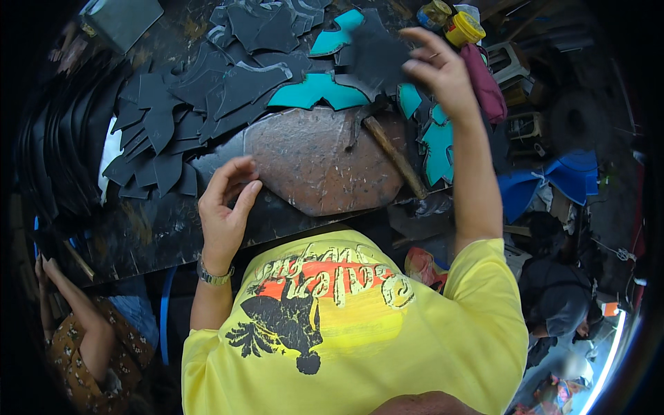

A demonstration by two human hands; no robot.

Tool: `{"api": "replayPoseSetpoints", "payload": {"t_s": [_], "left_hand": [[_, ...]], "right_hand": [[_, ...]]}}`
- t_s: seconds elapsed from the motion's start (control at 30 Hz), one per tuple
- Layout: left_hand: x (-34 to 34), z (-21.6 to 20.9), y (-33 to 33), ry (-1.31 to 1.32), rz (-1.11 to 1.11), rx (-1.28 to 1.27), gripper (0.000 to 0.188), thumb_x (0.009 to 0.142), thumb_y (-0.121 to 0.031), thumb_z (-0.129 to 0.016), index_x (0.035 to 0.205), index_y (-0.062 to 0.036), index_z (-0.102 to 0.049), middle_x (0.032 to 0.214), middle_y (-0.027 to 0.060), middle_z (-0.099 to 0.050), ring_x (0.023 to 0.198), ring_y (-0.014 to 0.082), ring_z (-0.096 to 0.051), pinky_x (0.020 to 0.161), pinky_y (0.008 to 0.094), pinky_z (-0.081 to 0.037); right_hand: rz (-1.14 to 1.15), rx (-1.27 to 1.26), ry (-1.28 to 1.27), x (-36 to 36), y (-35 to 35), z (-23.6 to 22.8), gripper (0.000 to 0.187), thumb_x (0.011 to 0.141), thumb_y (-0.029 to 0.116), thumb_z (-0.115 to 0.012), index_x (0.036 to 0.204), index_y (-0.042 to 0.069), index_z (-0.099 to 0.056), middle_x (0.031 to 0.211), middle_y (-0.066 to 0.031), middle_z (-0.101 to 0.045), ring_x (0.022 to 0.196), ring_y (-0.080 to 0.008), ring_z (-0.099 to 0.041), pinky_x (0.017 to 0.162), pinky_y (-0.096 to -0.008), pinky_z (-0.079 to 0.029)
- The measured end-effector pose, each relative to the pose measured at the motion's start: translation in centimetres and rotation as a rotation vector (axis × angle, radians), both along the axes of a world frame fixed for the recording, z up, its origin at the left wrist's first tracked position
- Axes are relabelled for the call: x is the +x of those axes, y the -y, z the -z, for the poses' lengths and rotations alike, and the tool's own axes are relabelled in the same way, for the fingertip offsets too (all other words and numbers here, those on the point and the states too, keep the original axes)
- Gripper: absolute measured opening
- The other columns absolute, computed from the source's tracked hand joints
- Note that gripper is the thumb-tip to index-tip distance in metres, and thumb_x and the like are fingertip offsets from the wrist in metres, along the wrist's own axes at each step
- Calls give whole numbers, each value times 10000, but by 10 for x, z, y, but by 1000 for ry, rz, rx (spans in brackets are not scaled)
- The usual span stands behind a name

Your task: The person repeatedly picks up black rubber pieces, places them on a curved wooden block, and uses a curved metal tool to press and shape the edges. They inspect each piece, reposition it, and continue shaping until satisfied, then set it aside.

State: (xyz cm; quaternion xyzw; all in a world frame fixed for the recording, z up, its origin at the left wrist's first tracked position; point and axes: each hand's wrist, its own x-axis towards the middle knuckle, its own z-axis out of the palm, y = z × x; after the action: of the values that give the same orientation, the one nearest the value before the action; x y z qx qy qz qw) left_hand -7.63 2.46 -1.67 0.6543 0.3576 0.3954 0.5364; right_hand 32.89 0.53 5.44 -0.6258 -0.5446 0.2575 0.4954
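My right hand [443,77] is raised over the far right of the table, thumb and fingers spread. Just left of its fingertips is a dark cut sheet piece [382,59], smeared by motion; I see no grip on it. Near the front edge of a worn reddish-brown slab [311,162], my left hand [228,197] is empty, fingers loosely curled and thumb apart. A hammer [394,155] with a wooden handle lies across the slab's right side. Beyond the slab sits a teal, dark-edged cut piece [318,92], with another teal piece [337,34] farther back.
Overlapping piles of black cut pieces [162,114] cover the table's left and back. More teal pieces [439,149] lie right of the hammer. A yellow tub [465,29] and a maroon cloth item [486,86] are at the far right. Another person's arm [86,318] is at lower left.
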Motion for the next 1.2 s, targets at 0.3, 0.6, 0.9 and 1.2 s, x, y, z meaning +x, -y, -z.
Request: {"api": "replayPoseSetpoints", "payload": {"t_s": [0.3, 0.6, 0.9, 1.2], "left_hand": [[7, 7, 16, -262, 9, 284, 257, 884, 22, -734, 1138, -15, -714, 1082, 102, -678, 851, 176, -670, 747, 273, -544], [6, 12, 12, -256, 23, 90, 141, 895, 7, -743, 1035, 0, -742, 838, 63, -682, 680, 129, -634, 624, 259, -499], [6, 9, 13, -233, 30, 164, 87, 892, -27, -764, 976, -8, -755, 826, 60, -683, 675, 122, -643, 610, 252, -497], [7, 5, 12, -255, 87, 182, 102, 885, 3, -753, 987, 2, -743, 874, 70, -695, 726, 128, -644, 645, 246, -498]], "right_hand": [[676, -269, 554, 205, -59, 57, 645, 769, 42, -765, 1387, 160, -624, 1149, -170, -736, 985, -307, -713, 929, -383, -547], [98, 98, 481, 85, -94, 67, 616, 812, 252, -827, 1385, 164, -618, 1097, -135, -751, 962, -265, -718, 866, -383, -572], [209, -134, 986, 33, -115, 66, 688, 803, 405, -827, 1414, 191, -593, 1205, -184, -713, 1196, -403, -606, 1026, -531, -435], [-43, 127, 952, 38, -123, 81, 611, 836, 193, -690, 1434, 214, -566, 1293, -169, -674, 1262, -379, -576, 1072, -535, -435]]}}
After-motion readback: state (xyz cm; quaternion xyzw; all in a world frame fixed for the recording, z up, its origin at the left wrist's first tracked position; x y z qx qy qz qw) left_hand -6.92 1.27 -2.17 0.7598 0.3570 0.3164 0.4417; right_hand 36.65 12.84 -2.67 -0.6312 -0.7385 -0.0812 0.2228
